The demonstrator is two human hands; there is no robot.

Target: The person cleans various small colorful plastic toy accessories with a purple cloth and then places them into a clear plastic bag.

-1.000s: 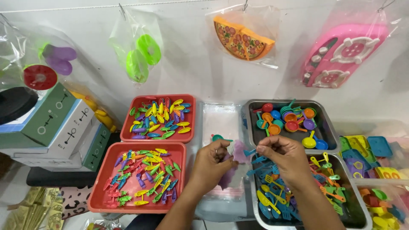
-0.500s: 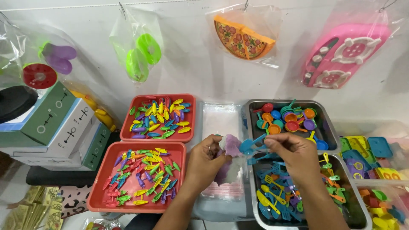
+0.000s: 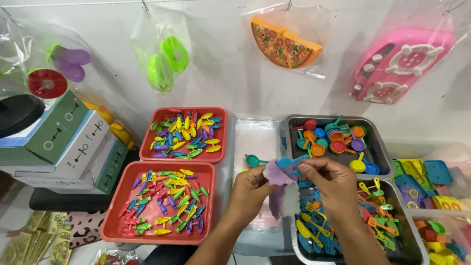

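Both hands meet at centre, over a stack of clear plastic bags (image 3: 257,142). Left hand (image 3: 251,189) pinches a small purple toy piece (image 3: 277,174) between thumb and fingertips; the piece sits at the tips, just right of the knuckles, flat and pale lilac, its exact shape hard to tell. A green toy spoon (image 3: 254,160) lies just above the left hand, round bowl to the left, handle toward the purple piece; whether the fingers touch it cannot be told.

Right hand (image 3: 333,184) is closed in a pinch on a blue toy utensil (image 3: 289,162), held at the fingertips, up and left of the palm. The utensil is flat, bright blue, broad at its left end. It touches or overlaps the upper edge of the purple piece.

Under the right wrist: a metal tray (image 3: 402,250) of blue, yellow and orange toy cutlery. Above the right hand: a second metal tray (image 3: 378,142) of small coloured toy pans. Left of the left hand: two red trays (image 3: 147,235) filled with small multicoloured pieces, one behind the other. Far left, stacked cardboard boxes (image 3: 64,147).
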